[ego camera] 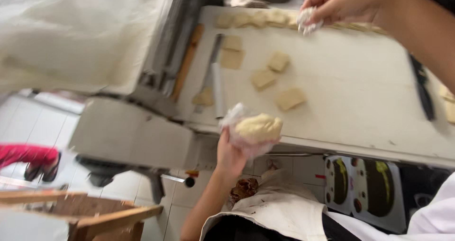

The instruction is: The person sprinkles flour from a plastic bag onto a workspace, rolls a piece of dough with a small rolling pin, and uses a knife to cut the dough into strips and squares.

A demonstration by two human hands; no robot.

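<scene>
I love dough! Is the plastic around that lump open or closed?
Open: the dough lump bulges bare from the plastic wrap in the left hand.

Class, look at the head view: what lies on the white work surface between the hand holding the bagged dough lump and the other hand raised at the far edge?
Flat tan dough squares lie scattered on the work surface between the left hand and the right hand.

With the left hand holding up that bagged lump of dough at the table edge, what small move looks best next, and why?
Probably set the dough lump down on the bare white table. The left hand holds it in thin plastic at the near edge, while the right hand grips a small white wad above the row of cut squares.
</scene>
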